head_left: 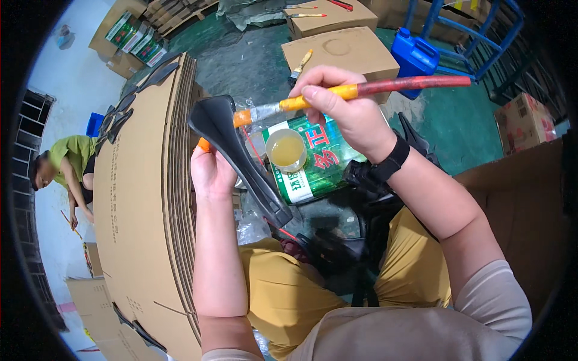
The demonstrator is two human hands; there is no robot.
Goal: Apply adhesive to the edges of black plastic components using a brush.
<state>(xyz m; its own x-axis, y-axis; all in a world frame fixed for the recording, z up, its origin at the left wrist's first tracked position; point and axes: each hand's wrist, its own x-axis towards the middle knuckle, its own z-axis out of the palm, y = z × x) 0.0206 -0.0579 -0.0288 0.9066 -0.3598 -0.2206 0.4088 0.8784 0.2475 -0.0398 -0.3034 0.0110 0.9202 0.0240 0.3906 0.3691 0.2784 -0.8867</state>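
My left hand (pixel 209 170) grips a long black curved sole piece (pixel 238 153) from behind, an orange cot on one fingertip. My right hand (pixel 346 108) holds a paintbrush (pixel 361 90) with a yellow and red handle, its bristles touching the upper end of the black piece. Just below the brush stands a green tin (pixel 313 162) with an open round mouth showing yellowish glue. More black pieces (pixel 337 246) lie on my lap between my knees.
A tall stack of cardboard sheets (pixel 138 198) with black pieces on top stands at my left. Cardboard boxes (pixel 346 51), a spare brush, a blue jerrycan (pixel 415 57) and a blue metal rack lie ahead. Another person in green crouches at far left (pixel 66 165).
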